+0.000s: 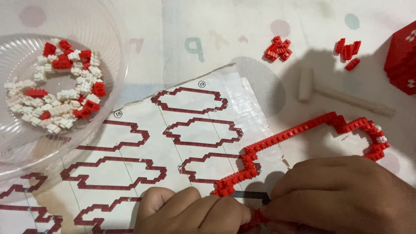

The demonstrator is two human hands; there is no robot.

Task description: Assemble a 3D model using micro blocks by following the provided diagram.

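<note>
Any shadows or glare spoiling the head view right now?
Head view: soft shadows fall right of the sheet and around the white tool; the clear bowl shows faint sheen, no harsh glare; both hands at the bottom edge look slightly soft.

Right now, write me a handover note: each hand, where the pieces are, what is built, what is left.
Left hand: curled at the bottom edge, fingertips pinching the lower end of the red brick outline.
Right hand: meets it there, pressing the same end; whether it holds a loose brick is hidden.
Pieces: red and white bricks in the clear bowl; two small red piles at the top; white hammer tool beside them; finished red block at the right edge.
Done: most of the outline, lying partly on the instruction sheet.
Left: its lower end looks open.
</note>
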